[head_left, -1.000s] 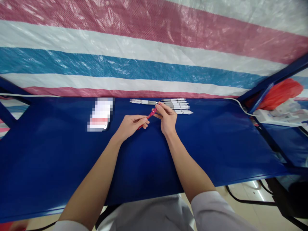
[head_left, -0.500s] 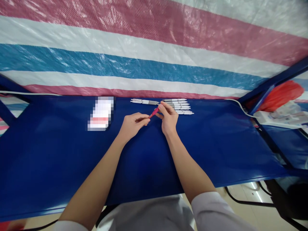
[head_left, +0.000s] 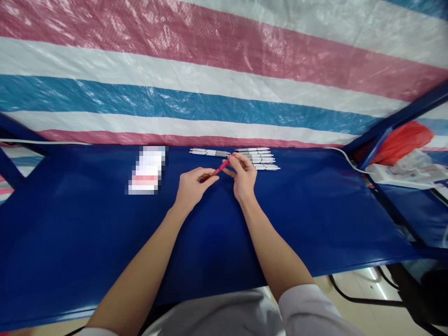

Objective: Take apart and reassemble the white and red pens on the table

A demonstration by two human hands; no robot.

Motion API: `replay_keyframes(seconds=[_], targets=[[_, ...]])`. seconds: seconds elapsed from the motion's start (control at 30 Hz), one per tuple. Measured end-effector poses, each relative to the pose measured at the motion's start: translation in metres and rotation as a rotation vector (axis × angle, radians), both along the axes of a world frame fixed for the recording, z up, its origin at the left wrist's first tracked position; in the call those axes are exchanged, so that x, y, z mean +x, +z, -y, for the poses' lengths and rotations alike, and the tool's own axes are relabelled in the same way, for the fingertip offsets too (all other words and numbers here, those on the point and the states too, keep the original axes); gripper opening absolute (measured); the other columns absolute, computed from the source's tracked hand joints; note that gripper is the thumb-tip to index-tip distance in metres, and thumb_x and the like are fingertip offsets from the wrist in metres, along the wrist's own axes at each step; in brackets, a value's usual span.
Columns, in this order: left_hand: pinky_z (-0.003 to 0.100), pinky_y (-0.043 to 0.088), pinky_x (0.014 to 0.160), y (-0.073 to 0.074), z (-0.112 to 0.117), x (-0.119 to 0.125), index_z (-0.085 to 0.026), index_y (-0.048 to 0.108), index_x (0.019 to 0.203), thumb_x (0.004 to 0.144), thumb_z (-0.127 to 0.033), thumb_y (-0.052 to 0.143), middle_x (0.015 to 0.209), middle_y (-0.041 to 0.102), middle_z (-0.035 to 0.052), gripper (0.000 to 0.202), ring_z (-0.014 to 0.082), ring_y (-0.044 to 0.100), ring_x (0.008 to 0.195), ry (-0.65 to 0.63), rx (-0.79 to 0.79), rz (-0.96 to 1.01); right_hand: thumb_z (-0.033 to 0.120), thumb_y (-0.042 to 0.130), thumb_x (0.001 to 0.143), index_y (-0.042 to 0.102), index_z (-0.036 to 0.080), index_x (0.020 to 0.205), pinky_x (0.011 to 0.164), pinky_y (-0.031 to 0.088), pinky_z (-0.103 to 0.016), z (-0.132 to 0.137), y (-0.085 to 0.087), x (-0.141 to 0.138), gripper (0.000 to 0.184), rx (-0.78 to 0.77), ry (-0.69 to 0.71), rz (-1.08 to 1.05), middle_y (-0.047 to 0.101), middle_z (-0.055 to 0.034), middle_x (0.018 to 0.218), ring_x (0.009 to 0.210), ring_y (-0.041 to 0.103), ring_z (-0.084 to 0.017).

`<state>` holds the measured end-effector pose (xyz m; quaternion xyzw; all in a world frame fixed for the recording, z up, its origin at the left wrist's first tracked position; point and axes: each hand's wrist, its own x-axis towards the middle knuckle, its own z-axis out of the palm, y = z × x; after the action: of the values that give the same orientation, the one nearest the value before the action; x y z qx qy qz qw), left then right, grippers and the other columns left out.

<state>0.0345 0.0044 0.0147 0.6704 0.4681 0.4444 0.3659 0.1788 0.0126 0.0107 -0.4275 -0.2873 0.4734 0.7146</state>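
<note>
A slim pink-red pen (head_left: 224, 165) slants between my two hands above the blue tabletop. My left hand (head_left: 196, 184) pinches its lower left end between thumb and fingers. At the upper right end, my right hand (head_left: 244, 175) grips the pen with thumb and fingertips. Just beyond my hands lie white and grey pens: a small group on the left (head_left: 209, 152) and several more in a row on the right (head_left: 264, 159), partly hidden behind my right hand.
To the left on the blue tabletop (head_left: 87, 224) lies a blurred white sheet or card (head_left: 149, 168). Striped plastic sheeting (head_left: 210, 74) rises behind the table. At the right are a red plastic bag (head_left: 402, 142), a white tray-like item (head_left: 392, 173) and blue frame bars.
My left hand has shifted its hold on the pink-red pen slightly, and more of the pen's length shows between my hands. The camera view has tilted up a little.
</note>
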Motion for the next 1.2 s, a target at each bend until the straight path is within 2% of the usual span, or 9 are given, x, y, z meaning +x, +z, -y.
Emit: replay_keyframes(seconds=[0.17,0.33,0.4,0.53,0.67,0.77,0.87,1.0,1.2], targets=[[0.029,0.053,0.068,-0.0008,-0.0005,-0.0026,-0.021,0.073,0.095,0.082,-0.037,0.064,0.080,0.070,0.0031,0.023,0.0168,0.067,0.071,-0.056,0.017,-0.076,0.036,0.077,0.064,0.063,0.024,0.085,0.060,0.060,-0.026,-0.0004,-0.0011,-0.0006,0.028,0.001,-0.026,0.053,0.067,0.0038,0.091,0.072,0.067,-0.011],[0.028,0.055,0.069,0.0047,-0.0010,-0.0066,-0.018,0.073,0.093,0.086,-0.039,0.058,0.078,0.072,0.0039,0.027,0.0161,0.067,0.069,-0.199,-0.163,-0.012,0.035,0.076,0.065,0.068,0.023,0.088,0.055,0.059,-0.024,0.0002,0.0006,0.0009,0.028,-0.013,0.023,0.002,0.070,0.0013,0.083,0.072,0.071,-0.016],[0.029,0.055,0.068,0.0065,-0.0006,-0.0067,-0.016,0.073,0.092,0.086,-0.040,0.058,0.077,0.072,0.0048,0.029,0.0168,0.068,0.069,-0.216,-0.220,0.000,0.033,0.077,0.065,0.069,0.022,0.088,0.056,0.059,-0.025,0.0006,0.0016,0.0011,0.027,0.004,0.038,-0.025,0.072,0.0006,0.082,0.072,0.071,-0.017],[0.032,0.056,0.075,0.0051,0.0010,-0.0031,-0.018,0.073,0.098,0.080,-0.040,0.066,0.086,0.073,0.0050,0.029,0.0185,0.068,0.076,-0.115,-0.149,0.027,0.032,0.078,0.063,0.069,0.022,0.085,0.066,0.061,-0.030,0.0003,0.0017,0.0007,0.026,0.011,-0.003,-0.030,0.072,0.0010,0.080,0.076,0.071,-0.017],[0.034,0.055,0.082,0.0006,0.0016,-0.0001,-0.020,0.073,0.096,0.076,-0.038,0.071,0.093,0.073,0.0054,0.028,0.0214,0.069,0.086,-0.040,-0.047,0.039,0.032,0.078,0.063,0.068,0.023,0.085,0.067,0.061,-0.029,-0.0002,0.0004,-0.0002,0.025,0.009,-0.012,-0.033,0.070,0.0020,0.082,0.077,0.070,-0.015],[0.034,0.056,0.077,-0.0004,0.0009,-0.0015,-0.020,0.073,0.095,0.078,-0.038,0.069,0.088,0.073,0.0047,0.025,0.0203,0.069,0.078,-0.038,-0.037,0.003,0.033,0.078,0.062,0.067,0.023,0.081,0.064,0.061,-0.028,-0.0001,-0.0001,-0.0007,0.024,0.011,-0.006,-0.017,0.069,0.0028,0.087,0.072,0.067,-0.012],[0.031,0.057,0.073,0.0017,-0.0002,-0.0046,-0.020,0.073,0.098,0.081,-0.038,0.065,0.081,0.073,0.0032,0.026,0.0181,0.069,0.071,-0.102,-0.110,-0.013,0.034,0.078,0.062,0.066,0.023,0.078,0.061,0.061,-0.027,0.0000,-0.0001,-0.0003,0.023,-0.012,-0.008,0.014,0.068,0.0032,0.087,0.068,0.065,-0.011],[0.031,0.057,0.074,0.0038,-0.0018,-0.0070,-0.018,0.072,0.099,0.086,-0.039,0.058,0.080,0.074,0.0035,0.028,0.0173,0.069,0.070,-0.179,-0.185,-0.008,0.033,0.078,0.063,0.069,0.022,0.084,0.060,0.060,-0.028,-0.0009,0.0005,0.0011,0.025,-0.038,0.032,-0.027,0.071,0.0018,0.083,0.071,0.070,-0.015],[0.032,0.056,0.077,-0.0001,-0.0014,-0.0014,-0.019,0.068,0.107,0.081,-0.034,0.065,0.090,0.072,0.0045,0.031,0.0180,0.069,0.079,-0.061,-0.084,0.030,0.032,0.078,0.063,0.069,0.022,0.088,0.061,0.060,-0.027,-0.0012,-0.0003,0.0002,0.029,-0.030,0.018,-0.030,0.075,0.0001,0.083,0.078,0.072,-0.018]])
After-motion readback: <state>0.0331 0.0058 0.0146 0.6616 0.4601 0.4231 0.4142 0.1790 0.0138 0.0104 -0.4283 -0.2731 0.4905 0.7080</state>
